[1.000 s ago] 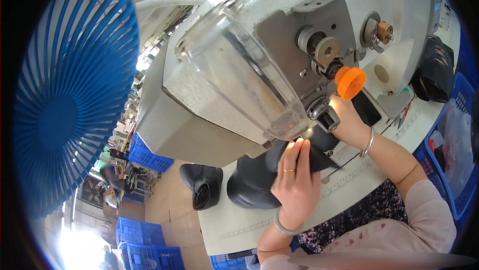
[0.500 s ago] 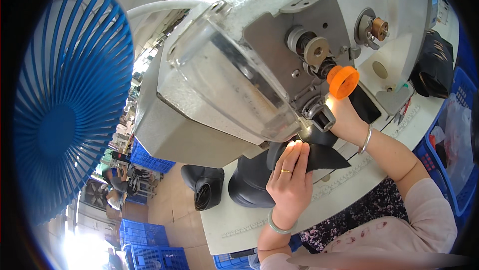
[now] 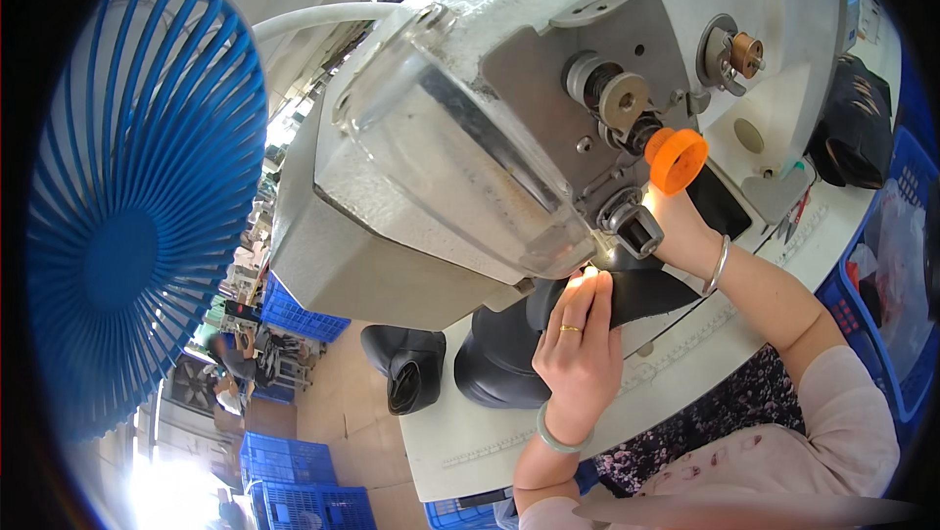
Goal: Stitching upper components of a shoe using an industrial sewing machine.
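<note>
A black leather shoe upper (image 3: 641, 297) lies under the head of a sewing machine (image 3: 411, 227), lit by a small lamp near the needle area. My left hand (image 3: 580, 364), with a ring and a pale bangle, rests on it with fingers stretched out side by side, tips close to the needle area; the thumb is hidden. My right hand (image 3: 681, 229) reaches behind the machine head on the far side of the leather, its fingers hidden by the orange knob (image 3: 677, 161) and metal parts. More black leather pieces (image 3: 499, 359) lie left of my left hand.
Another black shoe upper (image 3: 404, 364) stands at the table's left edge. A blue fan (image 3: 122, 246) fills the far left. Scissors (image 3: 795, 217) and a dark upper (image 3: 852, 129) lie on the right of the white table (image 3: 480, 447). Blue crates (image 3: 289, 461) stand on the floor; a blue basket (image 3: 871, 334) is at right.
The leather's right-hand tip has swung slightly upward and away from me. My left hand has shifted a little with it. The whole view has moved slightly.
</note>
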### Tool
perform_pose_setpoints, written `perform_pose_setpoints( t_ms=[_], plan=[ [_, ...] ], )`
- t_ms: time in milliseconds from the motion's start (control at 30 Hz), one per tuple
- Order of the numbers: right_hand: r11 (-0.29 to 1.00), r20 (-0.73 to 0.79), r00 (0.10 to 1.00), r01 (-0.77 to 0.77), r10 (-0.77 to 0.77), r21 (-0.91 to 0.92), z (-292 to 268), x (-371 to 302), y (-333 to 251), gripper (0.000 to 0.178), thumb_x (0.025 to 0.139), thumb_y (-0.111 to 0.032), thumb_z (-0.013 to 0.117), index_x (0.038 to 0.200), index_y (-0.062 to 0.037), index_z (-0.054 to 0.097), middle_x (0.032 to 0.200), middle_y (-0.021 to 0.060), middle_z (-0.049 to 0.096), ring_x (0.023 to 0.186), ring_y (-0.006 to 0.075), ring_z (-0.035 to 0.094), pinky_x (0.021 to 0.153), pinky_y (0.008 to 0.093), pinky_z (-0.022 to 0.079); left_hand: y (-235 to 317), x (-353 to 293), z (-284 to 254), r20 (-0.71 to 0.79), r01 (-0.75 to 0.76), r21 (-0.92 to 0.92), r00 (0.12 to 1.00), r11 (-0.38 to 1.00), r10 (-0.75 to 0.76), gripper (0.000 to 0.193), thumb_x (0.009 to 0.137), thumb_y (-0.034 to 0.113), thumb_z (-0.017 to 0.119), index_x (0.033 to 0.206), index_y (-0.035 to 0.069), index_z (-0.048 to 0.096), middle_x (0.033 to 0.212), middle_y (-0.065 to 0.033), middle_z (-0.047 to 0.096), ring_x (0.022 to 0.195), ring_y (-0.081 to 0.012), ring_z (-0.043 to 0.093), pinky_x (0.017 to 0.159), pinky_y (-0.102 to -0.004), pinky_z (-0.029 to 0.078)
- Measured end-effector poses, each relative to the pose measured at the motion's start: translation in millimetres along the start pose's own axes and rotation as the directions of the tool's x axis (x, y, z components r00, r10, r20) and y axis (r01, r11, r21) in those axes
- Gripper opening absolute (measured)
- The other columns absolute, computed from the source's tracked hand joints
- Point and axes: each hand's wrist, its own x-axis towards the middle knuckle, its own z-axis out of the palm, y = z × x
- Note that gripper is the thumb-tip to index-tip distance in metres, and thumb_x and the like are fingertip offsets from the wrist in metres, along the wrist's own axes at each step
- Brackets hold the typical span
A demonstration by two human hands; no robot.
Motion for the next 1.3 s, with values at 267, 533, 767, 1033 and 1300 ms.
perform_pose_setpoints(
  t_ms=[267,533,767,1033,1300],
  plan=[
    [1.000,-0.007,1.000,-0.003,0.002,-0.006,-3.5,3.8,-8.3,0.026,0.093,-0.020,0.067,0.086,0.0040,0.058,0.058,0.0219,0.054,0.055,0.0415,0.055,0.054,0.0467,0.043,-6.2,3.8,1.4,-0.019,-0.016,0.013,1.000,1.000,0.017,0.050,0.064,-0.006,0.068,0.113,0.002,0.074,0.109,-0.0078,0.067,0.100,-0.0271,0.070,0.084,-0.0344,0.058],
    [0.999,0.043,0.999,-0.023,0.021,0.037,0.4,5.8,-0.9,0.026,0.093,-0.020,0.066,0.087,0.0036,0.056,0.059,0.0225,0.053,0.057,0.0424,0.056,0.054,0.0471,0.043,-13.4,2.6,1.6,-0.051,0.009,-0.093,0.999,0.996,-0.013,0.039,0.071,-0.004,0.069,0.109,0.001,0.075,0.108,-0.0101,0.071,0.095,-0.0275,0.070,0.085,-0.0342,0.057],
    [0.998,0.096,0.995,-0.041,0.036,0.045,-4.5,8.7,-4.1,0.026,0.092,-0.017,0.066,0.083,0.0040,0.054,0.060,0.0240,0.054,0.060,0.0449,0.056,0.056,0.0480,0.043,-28.2,1.3,-7.1,0.040,0.140,-0.329,0.990,0.934,-0.134,0.038,0.072,-0.004,0.071,0.110,0.000,0.075,0.107,-0.0110,0.073,0.099,-0.0265,0.071,0.084,-0.0302,0.056],
    [0.999,0.094,0.995,-0.037,0.037,-0.002,-11.4,11.5,-15.3,0.021,0.088,-0.014,0.067,0.083,0.0037,0.057,0.067,0.0244,0.059,0.066,0.0444,0.060,0.059,0.0482,0.046,-19.1,3.8,-7.2,0.019,-0.090,-0.010,0.996,0.996,0.090,0.046,0.065,0.002,0.074,0.112,0.006,0.076,0.108,-0.0054,0.070,0.100,-0.0238,0.071,0.076,-0.0316,0.056],
    [0.999,0.084,0.996,0.034,-0.037,0.035,-11.6,13.1,-12.4,0.017,0.087,-0.013,0.067,0.085,0.0033,0.060,0.071,0.0233,0.063,0.069,0.0431,0.063,0.061,0.0468,0.048,-21.0,2.7,-4.6,0.019,-0.096,0.009,0.995,0.995,0.096,0.046,0.067,0.001,0.073,0.113,0.006,0.076,0.110,-0.0043,0.070,0.100,-0.0222,0.070,0.073,-0.0307,0.055]
  ],
)
